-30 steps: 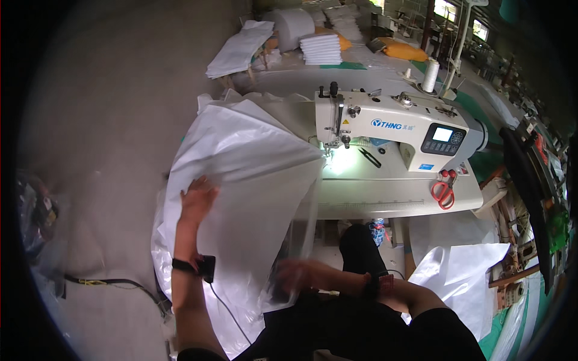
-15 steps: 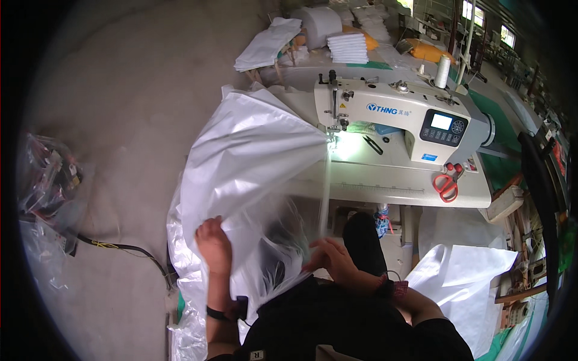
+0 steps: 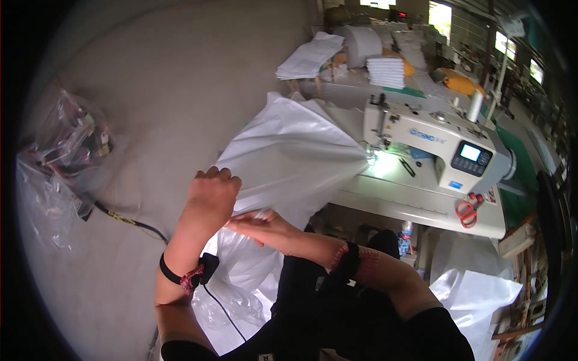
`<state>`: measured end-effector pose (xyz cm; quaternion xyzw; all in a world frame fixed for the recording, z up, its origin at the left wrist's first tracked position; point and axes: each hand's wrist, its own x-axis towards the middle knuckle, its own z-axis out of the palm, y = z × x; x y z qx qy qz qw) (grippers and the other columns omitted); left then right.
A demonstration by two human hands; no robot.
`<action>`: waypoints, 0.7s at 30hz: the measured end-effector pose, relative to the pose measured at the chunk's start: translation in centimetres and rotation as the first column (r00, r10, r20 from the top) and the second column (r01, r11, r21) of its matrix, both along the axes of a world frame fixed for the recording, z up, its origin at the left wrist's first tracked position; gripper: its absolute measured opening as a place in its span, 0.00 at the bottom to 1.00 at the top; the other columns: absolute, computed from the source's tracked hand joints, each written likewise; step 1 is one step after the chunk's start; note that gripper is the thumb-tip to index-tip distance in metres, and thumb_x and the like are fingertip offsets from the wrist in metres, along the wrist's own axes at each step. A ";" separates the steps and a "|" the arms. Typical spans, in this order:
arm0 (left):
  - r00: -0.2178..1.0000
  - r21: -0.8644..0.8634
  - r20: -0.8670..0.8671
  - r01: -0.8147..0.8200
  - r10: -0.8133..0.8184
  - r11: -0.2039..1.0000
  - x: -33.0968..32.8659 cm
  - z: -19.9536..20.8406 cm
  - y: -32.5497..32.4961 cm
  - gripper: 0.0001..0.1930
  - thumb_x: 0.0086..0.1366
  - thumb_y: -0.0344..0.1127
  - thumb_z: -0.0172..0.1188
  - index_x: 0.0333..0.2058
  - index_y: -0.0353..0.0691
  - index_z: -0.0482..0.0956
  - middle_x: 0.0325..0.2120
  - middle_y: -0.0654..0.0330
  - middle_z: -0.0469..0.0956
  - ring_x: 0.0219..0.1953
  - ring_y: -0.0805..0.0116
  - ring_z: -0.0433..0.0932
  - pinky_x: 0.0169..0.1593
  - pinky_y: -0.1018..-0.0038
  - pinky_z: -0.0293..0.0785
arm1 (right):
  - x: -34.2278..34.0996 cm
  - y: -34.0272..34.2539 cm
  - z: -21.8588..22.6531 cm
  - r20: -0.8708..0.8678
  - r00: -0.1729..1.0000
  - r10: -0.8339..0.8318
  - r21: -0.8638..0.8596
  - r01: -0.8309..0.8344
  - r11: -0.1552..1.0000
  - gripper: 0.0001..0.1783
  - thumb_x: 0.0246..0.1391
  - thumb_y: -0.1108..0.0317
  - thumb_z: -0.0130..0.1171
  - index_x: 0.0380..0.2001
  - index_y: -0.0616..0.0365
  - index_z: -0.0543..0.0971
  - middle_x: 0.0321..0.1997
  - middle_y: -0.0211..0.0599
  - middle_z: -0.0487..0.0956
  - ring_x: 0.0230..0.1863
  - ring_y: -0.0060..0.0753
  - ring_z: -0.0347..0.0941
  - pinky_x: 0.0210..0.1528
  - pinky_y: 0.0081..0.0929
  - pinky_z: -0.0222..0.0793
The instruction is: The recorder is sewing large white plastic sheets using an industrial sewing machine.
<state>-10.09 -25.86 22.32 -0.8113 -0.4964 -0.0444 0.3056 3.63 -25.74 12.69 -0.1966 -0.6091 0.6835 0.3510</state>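
Glossy white plastic sheeting (image 3: 289, 150) stretches from under the needle of the sewing machine (image 3: 421, 129) toward me and hangs off the table's left side. At its left edge, my left hand (image 3: 214, 195) is closed in a fist with the knuckles up, gripping the sheeting; its fingertips are hidden. Just right of that wrist, my right hand (image 3: 265, 230) pinches a white bit of the sheeting between thumb and fingers. Lower down, thinner clear film (image 3: 238, 307) hangs with the white folds by my lap. The machine's lamp lights the needle area.
Red-handled scissors (image 3: 466, 213) and small black thread snips (image 3: 407, 168) lie on the machine table (image 3: 391, 201). Behind stand a folded white stack (image 3: 385, 72) and a thread cone (image 3: 475, 106). A clear bag (image 3: 72, 141) and black cable (image 3: 129, 221) are at left.
My right hand has swung left from beside the table edge to my left hand. The left hand has risen, and the sheeting is drawn up with it. The view has shifted left.
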 end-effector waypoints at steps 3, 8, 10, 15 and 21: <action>0.995 -0.021 -0.073 -0.070 0.068 0.997 -2.4 0.9 0.5 0.04 0.42 0.27 0.59 0.21 0.42 0.74 0.24 0.62 0.73 0.31 0.63 0.74 0.36 0.70 0.71 | -4.8 1.0 1.6 -0.144 0.972 -0.184 0.567 0.234 0.790 0.11 0.55 0.63 0.56 0.34 0.60 0.80 0.24 0.25 0.74 0.23 0.15 0.64 0.22 0.21 0.61; 0.986 -0.004 0.131 0.101 -0.100 0.995 -5.9 3.0 1.5 0.06 0.41 0.25 0.57 0.23 0.39 0.75 0.24 0.58 0.72 0.32 0.60 0.73 0.36 0.69 0.72 | -7.5 3.9 2.1 -0.213 0.977 -0.032 -0.150 -0.001 0.989 0.14 0.57 0.60 0.51 0.37 0.62 0.73 0.24 0.35 0.74 0.24 0.27 0.72 0.27 0.27 0.72; 0.974 -0.031 0.176 0.149 -0.141 0.988 -6.7 3.2 2.0 0.07 0.41 0.25 0.57 0.24 0.38 0.75 0.25 0.57 0.72 0.32 0.59 0.73 0.37 0.68 0.72 | -8.1 4.8 1.9 -0.049 0.997 -0.057 -0.375 0.034 0.926 0.17 0.57 0.59 0.51 0.41 0.63 0.70 0.24 0.38 0.75 0.21 0.31 0.73 0.18 0.29 0.72; 0.961 0.216 0.085 0.239 -0.262 0.947 -7.4 2.4 4.5 0.04 0.44 0.24 0.55 0.23 0.37 0.73 0.27 0.59 0.71 0.36 0.61 0.73 0.40 0.68 0.73 | -8.5 3.7 0.4 0.062 0.996 -0.061 -0.322 0.078 0.944 0.19 0.58 0.57 0.51 0.42 0.63 0.68 0.24 0.40 0.75 0.23 0.32 0.76 0.16 0.26 0.71; 0.735 0.111 0.471 0.500 -0.488 0.859 -9.3 2.9 4.5 0.11 0.44 0.17 0.54 0.29 0.35 0.75 0.29 0.59 0.71 0.37 0.60 0.73 0.36 0.66 0.72 | -5.3 1.8 -1.5 0.062 0.890 -0.451 -0.044 0.454 0.890 0.12 0.62 0.62 0.48 0.34 0.62 0.70 0.22 0.33 0.73 0.21 0.23 0.71 0.27 0.22 0.65</action>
